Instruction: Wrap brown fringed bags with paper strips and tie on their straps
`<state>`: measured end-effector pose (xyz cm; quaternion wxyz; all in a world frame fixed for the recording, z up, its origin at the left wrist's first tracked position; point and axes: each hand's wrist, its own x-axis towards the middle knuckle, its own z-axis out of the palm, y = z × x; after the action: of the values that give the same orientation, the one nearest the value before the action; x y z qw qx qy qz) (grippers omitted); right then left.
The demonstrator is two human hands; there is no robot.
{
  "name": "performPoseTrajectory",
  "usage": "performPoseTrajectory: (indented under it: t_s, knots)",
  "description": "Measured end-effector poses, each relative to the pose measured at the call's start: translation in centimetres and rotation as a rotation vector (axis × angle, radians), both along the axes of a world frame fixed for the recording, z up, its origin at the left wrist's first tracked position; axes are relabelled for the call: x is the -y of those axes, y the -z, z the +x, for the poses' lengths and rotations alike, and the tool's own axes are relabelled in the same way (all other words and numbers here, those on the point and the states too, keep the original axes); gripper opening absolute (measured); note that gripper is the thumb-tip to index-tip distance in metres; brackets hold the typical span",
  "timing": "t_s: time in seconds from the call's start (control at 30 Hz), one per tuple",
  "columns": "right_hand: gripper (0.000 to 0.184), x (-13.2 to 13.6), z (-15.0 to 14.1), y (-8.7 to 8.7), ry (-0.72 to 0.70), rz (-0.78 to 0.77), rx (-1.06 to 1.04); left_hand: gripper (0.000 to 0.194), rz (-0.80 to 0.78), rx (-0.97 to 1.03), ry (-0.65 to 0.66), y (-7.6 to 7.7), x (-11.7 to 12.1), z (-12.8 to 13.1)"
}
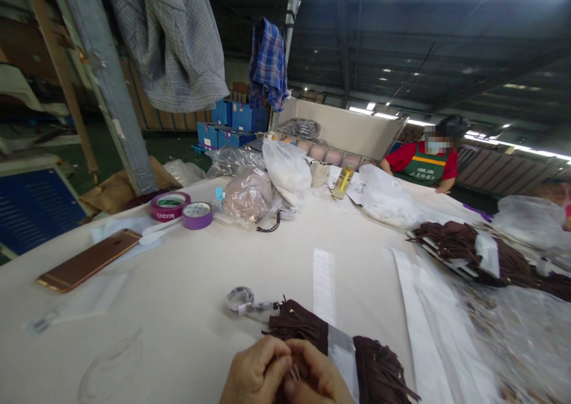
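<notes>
My left hand [256,373] and my right hand [317,373] meet at the bottom middle, fingertips pinched together. Between them are a few thin light strands [294,370], too small to name exactly. Just beyond and to the right lies a dark brown fringed bag [303,325], partly hidden by my hands. A whitish translucent wrap [342,356] goes around its middle. At the bag's far left end sits a coiled strap or chain in clear wrapping [241,301].
A phone [91,260], tape rolls [170,206] and a plastic-wrapped bundle [250,196] lie on the left. White strips [419,320], more brown fringed pieces [468,249] and plastic bags [386,197] cover the right. A co-worker in a green apron [423,165] stands across the table.
</notes>
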<state>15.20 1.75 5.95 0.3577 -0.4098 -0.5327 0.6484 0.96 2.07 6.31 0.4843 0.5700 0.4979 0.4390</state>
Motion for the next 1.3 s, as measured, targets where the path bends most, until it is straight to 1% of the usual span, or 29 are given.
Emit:
performPoseTrajectory:
  t_s: [0.07, 0.17, 0.23, 0.33, 0.43, 0.53, 0.63, 0.77, 0.87, 0.93, 1.0, 1.1, 1.2, 1.3]
  knots:
    - [0.037, -0.5, 0.0, 0.2, 0.014, 0.070, 0.144, 0.020, -0.057, -0.002, 0.050, 0.3, -0.5, -0.3]
    - [0.033, -1.0, 0.3, 0.8, 0.119, 0.157, 0.357, 0.022, -0.101, -0.012, 0.050, 1.0, -1.0, -0.5]
    - [0.031, -1.4, 0.5, 1.1, 0.179, 0.179, 0.415, 0.023, -0.144, -0.029, 0.021, 1.4, -1.3, -0.4]
    - [0.027, -2.2, 0.6, 1.4, 0.189, 0.195, 0.472, 0.026, -0.220, -0.052, 0.005, 1.6, -1.7, 0.0]
    - [0.028, -3.1, 0.5, 1.4, 0.203, 0.182, 0.494, 0.033, -0.180, -0.087, -0.035, 1.8, -2.4, 0.3]
    - [0.030, -3.8, 0.2, 1.5, 0.215, 0.154, 0.450, 0.036, -0.121, -0.137, -0.060, 2.3, -3.2, 0.3]
    - [0.030, -4.2, -0.1, 2.0, 0.212, 0.128, 0.431, 0.037, -0.137, -0.157, -0.050, 3.1, -3.9, 0.2]
    - [0.028, -4.7, -0.1, 2.6, 0.179, 0.056, 0.453, 0.035, -0.131, -0.157, -0.050, 3.9, -4.1, 0.3]
    - [0.028, -5.1, 0.1, 2.7, 0.189, 0.030, 0.456, 0.033, -0.158, -0.134, -0.110, 4.3, -4.3, 0.1]
    - [0.029, -5.5, 0.4, 2.4, 0.217, 0.038, 0.480, 0.033, -0.199, -0.170, -0.150, 4.5, -4.5, -0.3]
    - [0.028, -6.1, 1.0, 1.8, 0.240, 0.078, 0.539, 0.031, -0.236, -0.284, -0.157, 4.7, -4.8, -0.7]
    - [0.024, -7.4, 2.0, 0.8, 0.219, 0.202, 0.681, 0.027, -0.261, -0.446, -0.102, 5.0, -5.4, -0.9]
    - [0.023, -8.9, 2.7, 0.2, 0.131, 0.327, 0.849, 0.025, -0.286, -0.467, -0.073, 4.8, -6.3, -0.5]
    - [0.022, -10.3, 2.9, 0.0, 0.029, 0.399, 0.962, 0.023, -0.310, -0.435, -0.098, 4.4, -7.6, 0.0]
